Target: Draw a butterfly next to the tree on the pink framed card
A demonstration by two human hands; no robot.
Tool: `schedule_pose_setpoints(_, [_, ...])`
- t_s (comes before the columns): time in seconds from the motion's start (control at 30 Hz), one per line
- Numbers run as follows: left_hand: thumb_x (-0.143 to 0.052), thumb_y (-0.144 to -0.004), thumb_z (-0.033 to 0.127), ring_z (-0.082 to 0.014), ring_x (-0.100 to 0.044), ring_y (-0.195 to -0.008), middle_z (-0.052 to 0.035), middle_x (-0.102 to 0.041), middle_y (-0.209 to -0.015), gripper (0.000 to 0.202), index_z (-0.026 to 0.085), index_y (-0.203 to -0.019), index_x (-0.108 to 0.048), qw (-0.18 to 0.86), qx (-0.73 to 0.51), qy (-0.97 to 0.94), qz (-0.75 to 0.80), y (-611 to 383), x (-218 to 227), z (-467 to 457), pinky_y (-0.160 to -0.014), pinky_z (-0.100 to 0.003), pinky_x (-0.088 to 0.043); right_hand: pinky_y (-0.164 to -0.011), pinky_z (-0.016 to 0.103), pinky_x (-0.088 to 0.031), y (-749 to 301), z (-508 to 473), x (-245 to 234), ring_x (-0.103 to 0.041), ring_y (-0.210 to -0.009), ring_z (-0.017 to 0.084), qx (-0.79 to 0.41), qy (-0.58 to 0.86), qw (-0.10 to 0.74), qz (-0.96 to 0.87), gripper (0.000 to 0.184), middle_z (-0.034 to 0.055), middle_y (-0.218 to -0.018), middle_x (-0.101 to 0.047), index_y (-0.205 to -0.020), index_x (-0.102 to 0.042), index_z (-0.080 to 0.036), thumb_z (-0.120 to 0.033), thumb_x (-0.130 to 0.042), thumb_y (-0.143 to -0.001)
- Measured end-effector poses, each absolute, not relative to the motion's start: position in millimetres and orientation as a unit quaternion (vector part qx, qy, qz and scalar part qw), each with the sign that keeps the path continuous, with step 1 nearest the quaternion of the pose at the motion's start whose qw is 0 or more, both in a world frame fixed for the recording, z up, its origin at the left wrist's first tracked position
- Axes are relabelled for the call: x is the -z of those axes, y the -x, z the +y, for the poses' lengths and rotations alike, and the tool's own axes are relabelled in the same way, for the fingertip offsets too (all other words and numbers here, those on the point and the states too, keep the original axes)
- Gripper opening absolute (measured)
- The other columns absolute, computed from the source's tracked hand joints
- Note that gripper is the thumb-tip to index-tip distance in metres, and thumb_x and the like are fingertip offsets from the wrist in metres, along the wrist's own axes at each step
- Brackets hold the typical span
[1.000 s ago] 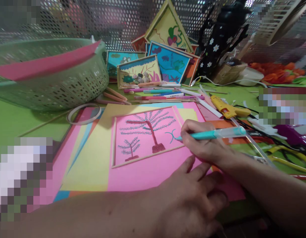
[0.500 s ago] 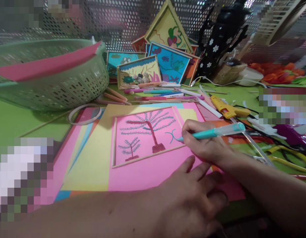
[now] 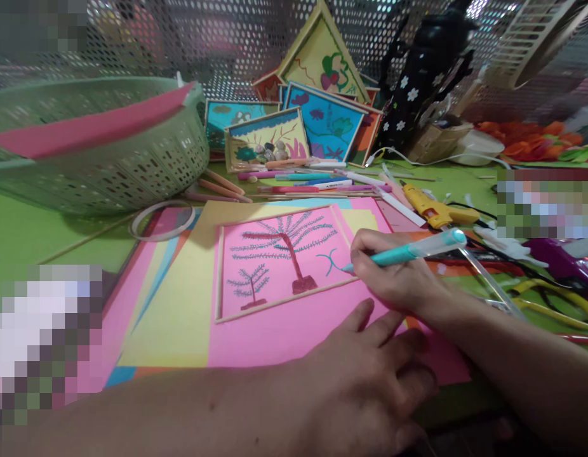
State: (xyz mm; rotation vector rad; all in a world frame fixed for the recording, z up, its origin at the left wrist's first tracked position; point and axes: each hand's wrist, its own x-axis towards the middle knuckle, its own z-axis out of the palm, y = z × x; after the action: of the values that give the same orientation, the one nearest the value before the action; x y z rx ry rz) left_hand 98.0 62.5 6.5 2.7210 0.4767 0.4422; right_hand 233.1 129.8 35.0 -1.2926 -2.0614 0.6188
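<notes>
My right hand (image 3: 394, 270) is closed round a teal felt-tip pen (image 3: 403, 251), its tip at the lower right of the drawing. There, curved teal lines (image 3: 329, 261) mark the pink paper (image 3: 270, 339). A frame of thin wooden sticks (image 3: 220, 273) borders the picture, which has a large tree (image 3: 294, 254) with a red-brown trunk and teal branches and a smaller tree (image 3: 252, 289) at left. My left hand (image 3: 380, 368) lies over the lower right of the pink paper, fingers spread and holding nothing. Yellow paper (image 3: 170, 304) and other coloured sheets lie underneath.
At the left stands a green basket (image 3: 108, 152), with a tape roll (image 3: 161, 221) before it. Several markers (image 3: 313, 181) lie behind the paper, near framed pictures (image 3: 322, 120). A yellow glue gun (image 3: 432, 209), scissors (image 3: 555, 301) and a black flowered flask (image 3: 418, 82) are at the right.
The upper end of the teal pen has tilted slightly up and left, and the curved teal line by its tip is a little longer. My left hand stays in place.
</notes>
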Motion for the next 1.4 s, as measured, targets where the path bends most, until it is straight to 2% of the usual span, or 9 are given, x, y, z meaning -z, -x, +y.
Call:
schedule_pose_setpoints(0.17, [-0.05,-0.095,0.04,-0.0279,-0.044,-0.125,-0.0055,-0.059,-0.126,0.03,0.021,-0.116,-0.059,0.179,-0.149,-0.958,0.167,-97.1,-9.1,62.0,-0.103,-0.045,-0.035,-0.043,0.024,-0.03,-233.1,130.7,-34.9,-0.042,-0.044,0.01,-0.226,0.498,0.303,-0.78,0.014,-0.0033,-0.045,-0.048,-0.055,-0.039,-0.022,-0.022,-0.043,-0.068])
schedule_pose_setpoints(0.3, [-0.047,-0.096,0.041,-0.0284,-0.043,-0.127,-0.0058,-0.057,-0.13,0.03,0.022,-0.117,-0.059,0.176,-0.146,-0.958,0.171,-96.4,-10.5,62.3,-0.103,-0.044,-0.034,-0.043,0.024,-0.029,-232.7,130.8,-35.1,-0.044,-0.045,0.011,-0.219,0.507,0.296,-0.779,0.014,-0.0023,-0.046,-0.05,-0.054,-0.039,-0.022,-0.023,-0.042,-0.067])
schedule_pose_setpoints(0.7, [-0.049,-0.095,0.041,-0.0282,-0.043,-0.126,-0.0037,-0.059,-0.126,0.031,0.022,-0.117,-0.058,0.172,-0.146,-0.96,0.168,-96.5,-11.5,61.9,-0.101,-0.044,-0.036,-0.045,0.026,-0.022,-234.5,131.3,-35.3,-0.038,-0.045,0.01,-0.182,0.525,0.279,-0.783,0.016,-0.0021,-0.046,-0.047,-0.054,-0.038,-0.022,-0.025,-0.041,-0.069])
schedule_pose_setpoints(1.03, [-0.051,-0.094,0.041,-0.0284,-0.044,-0.125,-0.0032,-0.057,-0.127,0.03,0.022,-0.117,-0.058,0.166,-0.147,-0.961,0.167,-95.9,-10.3,61.9,-0.1,-0.044,-0.037,-0.046,0.028,-0.021,-234.8,132.4,-37.1,-0.041,-0.045,0.012,-0.152,0.55,0.253,-0.781,0.017,0.0014,-0.048,-0.05,-0.054,-0.038,-0.022,-0.029,-0.038,-0.069])
schedule_pose_setpoints(1.17, [-0.053,-0.093,0.042,-0.0287,-0.044,-0.126,-0.0036,-0.057,-0.127,0.031,0.022,-0.117,-0.058,0.166,-0.143,-0.961,0.167,-96.3,-9.9,61.1,-0.101,-0.045,-0.036,-0.045,0.027,-0.025,-236.1,132.1,-35.8,-0.04,-0.045,0.011,-0.166,0.528,0.288,-0.782,0.017,-0.0005,-0.047,-0.048,-0.053,-0.039,-0.022,-0.026,-0.041,-0.07])
schedule_pose_setpoints(1.33, [-0.049,-0.095,0.042,-0.0279,-0.046,-0.124,-0.004,-0.058,-0.128,0.031,0.022,-0.117,-0.058,0.157,-0.153,-0.96,0.172,-96.6,-8.7,60.8,-0.101,-0.044,-0.037,-0.042,0.022,-0.031,-234.5,131.9,-32.8,-0.039,-0.046,0.008,-0.224,0.472,0.41,-0.747,0.02,-0.0041,-0.05,-0.043,-0.054,-0.039,-0.022,-0.019,-0.044,-0.073])
schedule_pose_setpoints(1.4, [-0.048,-0.096,0.042,-0.0277,-0.046,-0.124,-0.004,-0.058,-0.129,0.031,0.022,-0.117,-0.058,0.156,-0.156,-0.96,0.172,-96.9,-8.4,60.7,-0.1,-0.044,-0.038,-0.042,0.021,-0.033,-233.3,131.8,-31.0,-0.041,-0.047,0.008,-0.246,0.469,0.412,-0.741,0.019,-0.0044,-0.051,-0.046,-0.055,-0.042,-0.021,-0.018,-0.046,-0.074])
